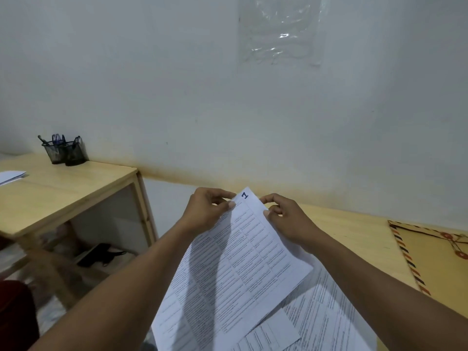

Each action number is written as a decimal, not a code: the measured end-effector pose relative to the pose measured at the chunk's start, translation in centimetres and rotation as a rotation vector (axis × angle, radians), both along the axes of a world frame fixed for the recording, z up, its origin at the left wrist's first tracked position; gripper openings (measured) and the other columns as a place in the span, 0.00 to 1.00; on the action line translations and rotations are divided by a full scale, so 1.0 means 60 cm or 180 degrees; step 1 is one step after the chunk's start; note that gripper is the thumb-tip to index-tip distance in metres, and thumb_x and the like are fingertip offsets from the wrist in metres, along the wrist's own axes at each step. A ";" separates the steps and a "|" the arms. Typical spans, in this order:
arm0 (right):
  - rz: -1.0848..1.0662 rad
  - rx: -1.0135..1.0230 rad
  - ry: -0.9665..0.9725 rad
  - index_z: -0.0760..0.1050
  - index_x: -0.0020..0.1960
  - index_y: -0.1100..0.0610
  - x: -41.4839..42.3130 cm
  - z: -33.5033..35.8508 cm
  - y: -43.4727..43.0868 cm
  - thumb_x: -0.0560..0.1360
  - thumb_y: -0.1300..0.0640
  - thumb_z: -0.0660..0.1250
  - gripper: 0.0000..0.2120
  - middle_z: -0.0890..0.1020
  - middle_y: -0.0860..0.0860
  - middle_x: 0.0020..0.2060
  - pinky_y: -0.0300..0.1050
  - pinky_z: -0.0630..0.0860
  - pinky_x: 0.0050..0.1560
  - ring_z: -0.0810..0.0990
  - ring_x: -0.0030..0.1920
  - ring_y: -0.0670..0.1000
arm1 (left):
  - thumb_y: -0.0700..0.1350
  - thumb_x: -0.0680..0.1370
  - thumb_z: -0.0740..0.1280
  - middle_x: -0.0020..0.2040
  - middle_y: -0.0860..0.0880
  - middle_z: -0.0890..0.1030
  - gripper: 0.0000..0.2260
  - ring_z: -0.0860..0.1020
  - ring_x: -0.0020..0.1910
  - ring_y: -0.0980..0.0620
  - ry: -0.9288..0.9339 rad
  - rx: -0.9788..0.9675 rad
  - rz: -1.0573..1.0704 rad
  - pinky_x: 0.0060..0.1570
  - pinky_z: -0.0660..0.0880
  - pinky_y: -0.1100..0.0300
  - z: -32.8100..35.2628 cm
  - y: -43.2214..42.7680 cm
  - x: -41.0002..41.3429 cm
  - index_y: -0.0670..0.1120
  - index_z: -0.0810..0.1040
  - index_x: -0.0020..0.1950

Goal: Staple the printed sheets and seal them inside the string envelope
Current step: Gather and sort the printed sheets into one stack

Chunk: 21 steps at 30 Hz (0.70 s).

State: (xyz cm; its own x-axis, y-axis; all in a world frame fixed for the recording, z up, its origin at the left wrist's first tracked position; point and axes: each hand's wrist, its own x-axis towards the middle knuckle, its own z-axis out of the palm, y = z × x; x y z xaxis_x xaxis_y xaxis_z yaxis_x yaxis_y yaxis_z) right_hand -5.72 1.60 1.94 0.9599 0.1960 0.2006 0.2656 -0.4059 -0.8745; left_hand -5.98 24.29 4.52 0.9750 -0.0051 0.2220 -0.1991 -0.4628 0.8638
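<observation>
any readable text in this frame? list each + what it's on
"1": handwritten in dark ink at the top corner of the printed sheet held up by both hands.
Table text on that sheet: too small to read.
Print on the loose sheets underneath: too small to read.
Nothing else legible.

Dim, flat indoor light; soft shadow across the sheet (pixel 228 264); blurred lower left corner; wide-angle bending at edges.

On my left I see a low wooden side table (pixel 76 183), and on its far corner a black mesh pen holder (pixel 65 152) with pens standing in it — right against the pale wall (pixel 177 84). A white paper (pixel 11 176) lies at the table's left edge. Underneath, on the shelf, something black (pixel 100 255) — too blurred to identify. A crinkled clear plastic sheet (pixel 279 31) is stuck high on the wall.
</observation>
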 end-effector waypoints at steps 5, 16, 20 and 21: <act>-0.0023 -0.0065 0.0069 0.81 0.58 0.40 0.005 -0.034 0.005 0.79 0.54 0.59 0.17 0.86 0.58 0.47 0.64 0.79 0.55 0.82 0.48 0.66 | 0.43 0.77 0.74 0.41 0.46 0.87 0.06 0.82 0.37 0.54 0.0104 -0.0220 0.0005 0.38 0.77 0.59 -0.026 -0.008 0.000 0.52 0.87 0.51; -0.0102 -0.0586 0.0287 0.81 0.61 0.42 0.001 -0.052 -0.030 0.82 0.57 0.59 0.16 0.86 0.51 0.46 0.59 0.81 0.53 0.85 0.48 0.57 | 0.42 0.76 0.74 0.46 0.42 0.87 0.13 0.85 0.42 0.47 0.0751 -0.0044 -0.0399 0.52 0.81 0.44 -0.086 -0.015 0.000 0.54 0.83 0.59; 0.0114 -0.0752 0.0424 0.80 0.59 0.39 0.009 -0.047 -0.053 0.78 0.56 0.64 0.15 0.83 0.53 0.53 0.58 0.79 0.59 0.83 0.53 0.54 | 0.43 0.76 0.74 0.44 0.47 0.86 0.14 0.85 0.44 0.49 0.0577 0.0023 -0.0317 0.51 0.81 0.48 -0.092 -0.027 0.005 0.58 0.83 0.58; 0.0136 -0.0791 0.0421 0.80 0.59 0.38 0.010 -0.045 -0.058 0.78 0.56 0.65 0.16 0.83 0.53 0.53 0.58 0.79 0.60 0.83 0.53 0.54 | 0.43 0.76 0.74 0.44 0.48 0.86 0.14 0.86 0.44 0.49 0.0551 0.0013 -0.0307 0.51 0.82 0.48 -0.092 -0.029 0.007 0.58 0.83 0.58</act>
State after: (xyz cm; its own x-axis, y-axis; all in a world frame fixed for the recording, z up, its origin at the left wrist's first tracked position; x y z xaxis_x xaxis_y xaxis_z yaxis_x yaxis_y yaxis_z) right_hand -5.09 -1.87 -0.75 0.9643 0.2643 0.0150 0.1774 -0.6030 -0.7778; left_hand -5.57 22.53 -0.99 0.9936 -0.1009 0.0509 -0.0914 -0.4523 0.8871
